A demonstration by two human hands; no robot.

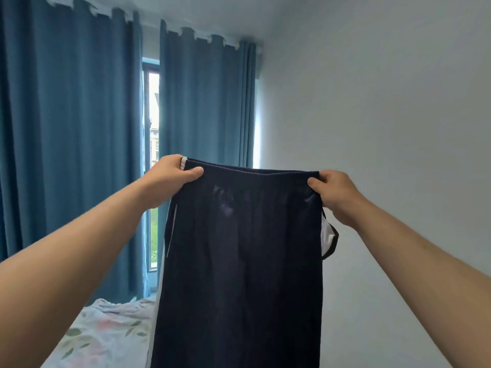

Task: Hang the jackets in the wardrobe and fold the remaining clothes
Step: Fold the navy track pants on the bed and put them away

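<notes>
You are standing in a bedroom of a home. Full-length blue curtains (74, 134) hang from a ceiling track across the far wall, parted at a narrow gap where a tall window (153, 144) shows daylight, greenery and a building outside. At your lower left lies the corner of a bed (106, 338) covered in a rumpled floral sheet in pale pinks and greens. The wall (385, 115) to your right is plain, pale and unadorned.
</notes>
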